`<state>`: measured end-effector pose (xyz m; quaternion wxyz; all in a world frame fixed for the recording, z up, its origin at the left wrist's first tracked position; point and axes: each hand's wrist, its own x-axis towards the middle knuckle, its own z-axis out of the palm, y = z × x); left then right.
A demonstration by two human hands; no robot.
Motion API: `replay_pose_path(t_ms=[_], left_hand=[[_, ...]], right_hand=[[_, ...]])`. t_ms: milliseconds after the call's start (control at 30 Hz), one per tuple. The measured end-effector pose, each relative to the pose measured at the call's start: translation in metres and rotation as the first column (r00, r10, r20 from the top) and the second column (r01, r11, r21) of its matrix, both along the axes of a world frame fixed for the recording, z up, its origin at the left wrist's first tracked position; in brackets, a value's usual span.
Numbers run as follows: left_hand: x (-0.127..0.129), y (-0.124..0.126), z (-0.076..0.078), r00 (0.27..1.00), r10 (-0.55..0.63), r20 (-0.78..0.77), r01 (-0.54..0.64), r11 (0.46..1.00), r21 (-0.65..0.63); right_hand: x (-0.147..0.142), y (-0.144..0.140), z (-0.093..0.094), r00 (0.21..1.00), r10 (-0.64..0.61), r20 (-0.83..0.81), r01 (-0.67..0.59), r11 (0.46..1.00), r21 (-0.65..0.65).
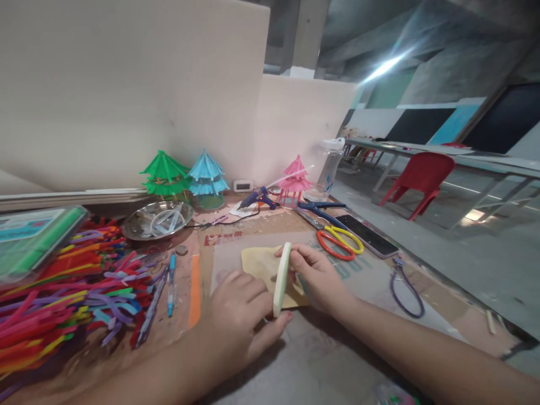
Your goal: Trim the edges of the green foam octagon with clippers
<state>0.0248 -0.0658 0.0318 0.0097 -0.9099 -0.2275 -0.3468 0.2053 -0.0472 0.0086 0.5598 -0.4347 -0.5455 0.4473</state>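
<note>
Between my hands a pale green and cream flat piece (282,279) stands on edge; its exact kind I cannot make out. My left hand (247,306) grips its lower end between thumb and fingers. At its upper end, the fingers of my right hand (316,274) are closed on it. Under them lies a sheet of yellowish paper (256,260), partly covered by both hands. Scissors with red and yellow handles (337,243) rest just beyond my right hand.
Colourful pipe cleaners (71,287) heap at the left beside a metal bowl (158,219) and a blue pen (171,284). Behind stand green (165,174), blue (207,175) and pink (296,177) tiered paper-like roofs, with a glue gun (257,198). A phone (367,235) lies right.
</note>
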Motion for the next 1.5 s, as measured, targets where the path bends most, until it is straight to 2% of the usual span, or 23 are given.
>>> replay_pose_path(t_ms=[167,267,333,433,567,633,667,700,767,800,867,933,1033,1133,1233,1333,1433,1500], left_hand=[[0.001,0.000,0.003,0.993,0.012,-0.116,0.004,0.990,0.139],[-0.004,0.008,0.004,0.974,0.063,-0.218,0.003,0.957,0.291],[-0.009,0.017,0.005,0.953,0.112,-0.283,0.019,0.905,0.424],[-0.015,0.029,0.007,0.928,0.172,-0.331,0.037,0.840,0.542],[-0.017,0.037,0.007,0.914,0.166,-0.370,0.077,0.824,0.562],[-0.018,0.040,0.003,0.908,0.171,-0.383,0.063,0.847,0.528],[-0.018,0.042,0.000,0.905,0.190,-0.380,0.022,0.872,0.488],[-0.018,0.044,-0.003,0.905,0.214,-0.367,-0.042,0.904,0.425],[-0.017,0.049,-0.011,0.918,0.244,-0.314,-0.183,0.960,0.211],[-0.017,0.051,-0.015,0.931,0.238,-0.278,-0.225,0.971,0.081],[-0.015,0.053,-0.023,0.957,0.201,-0.210,-0.234,0.962,-0.144],[-0.013,0.054,-0.028,0.968,0.173,-0.184,-0.218,0.940,-0.263],[-0.011,0.051,-0.031,0.961,0.155,-0.228,-0.220,0.930,-0.295],[-0.010,0.050,-0.030,0.948,0.137,-0.288,-0.210,0.947,-0.241],[-0.011,0.049,-0.031,0.937,0.143,-0.319,-0.211,0.959,-0.191],[-0.010,0.049,-0.033,0.940,0.134,-0.312,-0.198,0.963,-0.183],[-0.009,0.048,-0.033,0.945,0.121,-0.305,-0.185,0.963,-0.194],[-0.009,0.048,-0.033,0.942,0.131,-0.310,-0.197,0.961,-0.193]], right_hand=[[0.000,-0.003,0.000,0.998,0.033,0.045,-0.033,0.999,0.007],[0.000,-0.003,0.001,0.994,0.065,-0.090,-0.069,0.997,-0.045],[0.001,-0.003,0.006,0.968,0.106,-0.227,-0.135,0.984,-0.114],[0.004,-0.004,0.017,0.926,0.148,-0.348,-0.241,0.940,-0.241],[0.005,-0.007,0.026,0.900,0.161,-0.404,-0.347,0.825,-0.446],[0.005,-0.007,0.025,0.915,0.185,-0.359,-0.355,0.791,-0.498],[0.006,-0.007,0.023,0.934,0.194,-0.299,-0.325,0.808,-0.491],[0.006,-0.007,0.021,0.960,0.187,-0.210,-0.265,0.851,-0.453],[0.008,-0.007,0.016,0.994,0.101,0.047,-0.085,0.960,-0.268],[0.009,-0.006,0.013,0.981,0.019,0.191,0.005,0.992,-0.128],[0.011,-0.004,0.006,0.889,-0.151,0.432,0.103,0.986,0.132],[0.011,-0.002,-0.001,0.777,-0.243,0.581,0.105,0.960,0.261],[0.007,0.003,-0.006,0.671,-0.244,0.700,0.078,0.962,0.261],[0.004,0.002,-0.004,0.608,-0.168,0.776,0.045,0.983,0.177],[0.005,-0.011,0.004,0.573,-0.087,0.815,-0.006,0.994,0.110],[0.007,-0.024,0.007,0.557,-0.057,0.829,-0.034,0.995,0.092],[0.002,-0.016,0.005,0.560,-0.100,0.823,-0.032,0.989,0.141],[-0.005,-0.002,0.004,0.521,-0.125,0.844,-0.037,0.985,0.168]])
